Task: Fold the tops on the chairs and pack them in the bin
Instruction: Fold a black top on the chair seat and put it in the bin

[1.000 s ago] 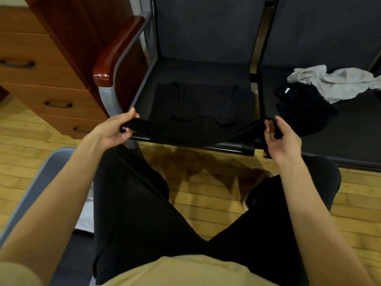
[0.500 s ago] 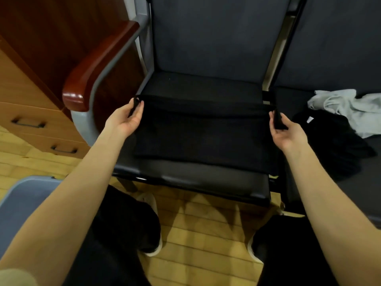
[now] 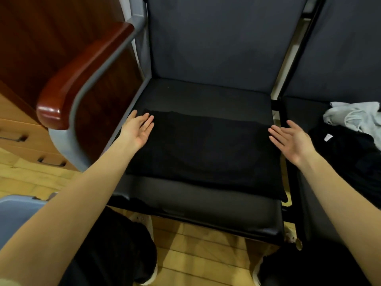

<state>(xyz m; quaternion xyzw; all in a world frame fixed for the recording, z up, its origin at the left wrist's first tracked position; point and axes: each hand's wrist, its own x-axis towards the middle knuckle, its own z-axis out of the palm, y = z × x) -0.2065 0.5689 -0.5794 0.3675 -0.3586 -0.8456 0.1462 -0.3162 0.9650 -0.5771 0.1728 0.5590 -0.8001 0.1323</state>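
A black top [image 3: 206,149] lies folded flat in a wide rectangle on the seat of the left chair [image 3: 191,205]. My left hand [image 3: 138,129] hovers at the top's left edge with straight fingers and the palm turned inward, holding nothing. My right hand [image 3: 290,139] is at the right edge, fingers spread, palm inward, also empty. On the right chair's seat [image 3: 317,203] lie a crumpled black top [image 3: 348,153] with a white label and a crumpled light grey top [image 3: 356,116] behind it. A corner of the blue-grey bin [image 3: 16,213] shows at the lower left.
The left chair has a red-brown wooden armrest [image 3: 82,75] on a grey metal frame. A wooden drawer cabinet [image 3: 24,141] stands left of it. My legs in black trousers and the light wooden floor [image 3: 202,252] fill the foreground.
Both hands carried the top's near edge up and over onto its far half, then let go. The fingers have opened and moved just off the cloth's sides.
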